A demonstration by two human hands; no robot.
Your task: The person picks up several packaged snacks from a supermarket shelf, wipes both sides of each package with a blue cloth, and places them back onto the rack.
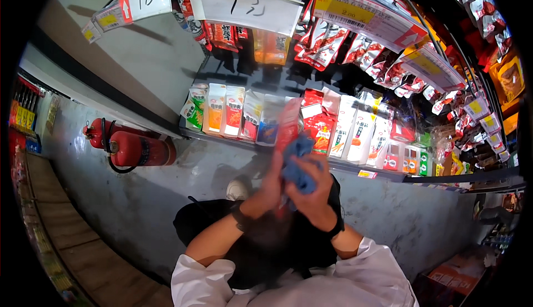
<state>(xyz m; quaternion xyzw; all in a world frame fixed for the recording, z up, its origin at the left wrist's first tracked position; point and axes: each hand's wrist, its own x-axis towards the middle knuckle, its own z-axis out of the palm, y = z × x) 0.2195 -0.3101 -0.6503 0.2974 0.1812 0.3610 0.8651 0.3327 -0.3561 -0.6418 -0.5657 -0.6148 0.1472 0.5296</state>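
Our right fingers [312,176] clench a soft, crumpled blue cloth [298,165] against the blurred red packet [288,121] our left hand [270,186] seems to grip, probably mid-wipe, so the next stroke calls for steadying its flat, shiny wrapper, before the far grey shelf [219,138] of upright pouches [234,110].

Two red fire extinguishers [143,149] are set side by side on the grey floor [83,182], the rear one partly hidden by the front; a black hose [122,169] is seen at the near end. A pale panel [133,46] is bordered by the left end of a dark shelf [241,75], along which upright packets [233,110] are ranged. Above, foil pouches [322,43] are hung behind white and yellow labels [344,14]. Brown boards [78,235] are shown at lower left, a red box [456,273] at lower right.
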